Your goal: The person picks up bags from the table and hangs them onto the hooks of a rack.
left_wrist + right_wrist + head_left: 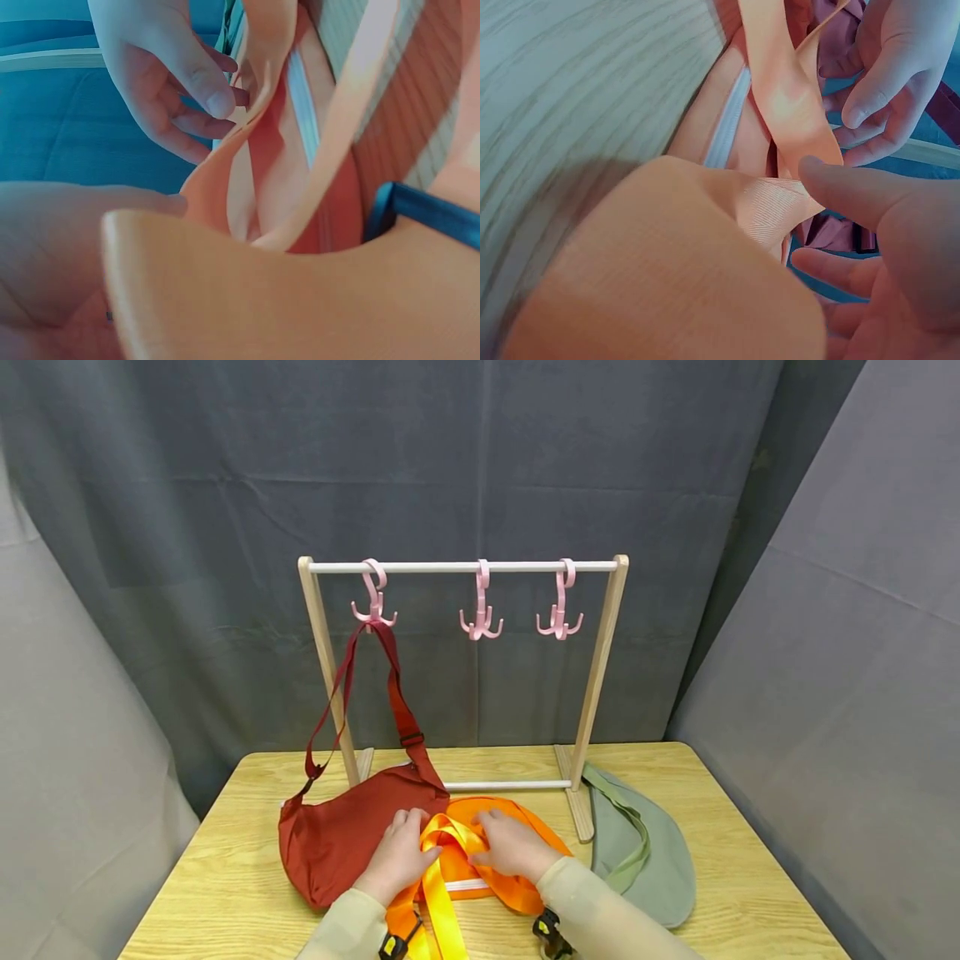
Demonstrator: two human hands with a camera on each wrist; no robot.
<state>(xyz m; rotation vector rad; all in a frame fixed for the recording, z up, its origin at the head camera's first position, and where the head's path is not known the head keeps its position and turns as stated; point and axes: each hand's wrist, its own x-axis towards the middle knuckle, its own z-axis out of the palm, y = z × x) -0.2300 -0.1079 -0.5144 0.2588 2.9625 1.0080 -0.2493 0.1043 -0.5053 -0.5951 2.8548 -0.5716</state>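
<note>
An orange bag (543, 828) with a white zipper (467, 885) lies on the table, its bright yellow-orange strap (444, 906) looped upward between both hands. My left hand (396, 858) is at the left side of this loop, fingers relaxed and thumb toward the strap. On the loop's other side is my right hand (513, 846), palm turned inward. In the right wrist view its thumb (836, 180) touches the strap, with the fingers spread apart below. Beside my left hand sits a red bag (352, 835), its strap running up to the left pink hook (375, 597).
A wooden rack with a white top rail (427, 567) stands at the back. A middle pink hook (481, 602) and a right pink hook (559, 602) hang from it. To the right, a grey-green bag (660, 852) lies flat by the rack's foot (577, 810).
</note>
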